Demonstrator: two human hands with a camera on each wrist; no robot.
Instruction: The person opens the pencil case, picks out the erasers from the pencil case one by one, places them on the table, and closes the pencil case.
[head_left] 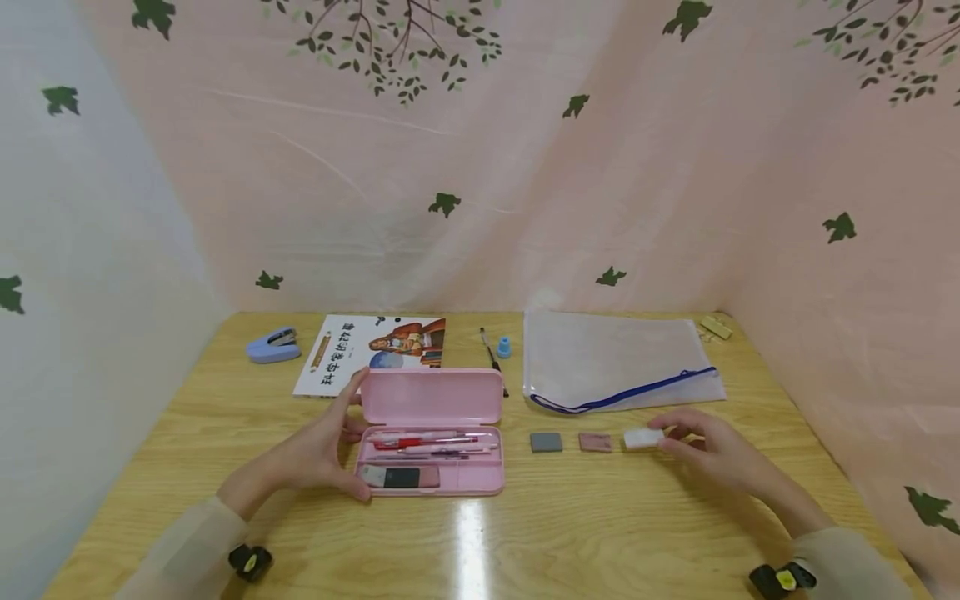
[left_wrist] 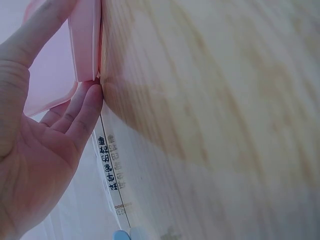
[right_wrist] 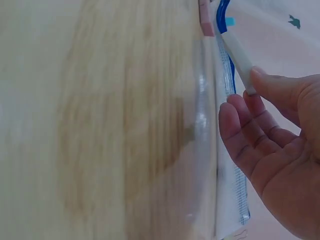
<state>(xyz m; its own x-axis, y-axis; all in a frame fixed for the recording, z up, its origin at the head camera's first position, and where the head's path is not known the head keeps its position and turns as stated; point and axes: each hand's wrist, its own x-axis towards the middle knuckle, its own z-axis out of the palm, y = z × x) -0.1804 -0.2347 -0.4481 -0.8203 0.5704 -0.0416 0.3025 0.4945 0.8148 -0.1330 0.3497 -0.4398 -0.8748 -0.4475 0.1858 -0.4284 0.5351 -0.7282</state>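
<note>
An open pink pencil case (head_left: 472,478) stands on the table with its lid raised. My left hand (head_left: 315,446) grips its left end, thumb at the front corner and fingers behind by the hinge. Several pens (head_left: 431,444) lie in its back compartment; white, black and pink erasers (head_left: 401,477) sit side by side in the front one. At the right, my right hand (head_left: 705,446) pinches a white eraser (head_left: 641,438) between thumb and fingers; the right wrist view shows this white eraser (right_wrist: 238,59) by its edge. A grey eraser (head_left: 546,442) and a dull pink eraser (head_left: 595,442) lie between case and right hand.
Behind the case lie a picture booklet (head_left: 337,354), a black pen (head_left: 487,346) and a small blue bottle-shaped item (head_left: 504,347). A blue stapler (head_left: 273,345) is at back left. A clear zip pouch (head_left: 615,358) and a gold clip (head_left: 716,327) are at back right.
</note>
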